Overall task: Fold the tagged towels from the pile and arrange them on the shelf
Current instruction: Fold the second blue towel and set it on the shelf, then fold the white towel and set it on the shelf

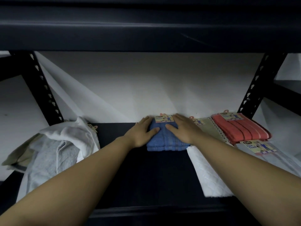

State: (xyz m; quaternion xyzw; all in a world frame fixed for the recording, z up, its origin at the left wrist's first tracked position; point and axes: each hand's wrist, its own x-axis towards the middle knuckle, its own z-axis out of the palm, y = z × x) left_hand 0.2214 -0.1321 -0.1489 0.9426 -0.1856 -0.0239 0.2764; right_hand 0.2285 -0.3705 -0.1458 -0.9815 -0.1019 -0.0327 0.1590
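Left hand (141,131) and right hand (182,128), fingers flat, press folded blue terry towel (164,141) on dark shelf (146,176); crumpled white pile (65,144) left.

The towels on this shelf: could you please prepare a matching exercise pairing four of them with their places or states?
Column one:
1. blue towel
2. orange towel
3. beige towel
4. unfolded pile

Column two:
A. heaped loosely at the shelf's left end
B. folded, lying under both hands
C. folded, farthest right at the back
D. folded, between two coloured towels

Pairs: 1-B, 2-C, 3-D, 4-A. The left hand and right hand rest flat on the blue towel.
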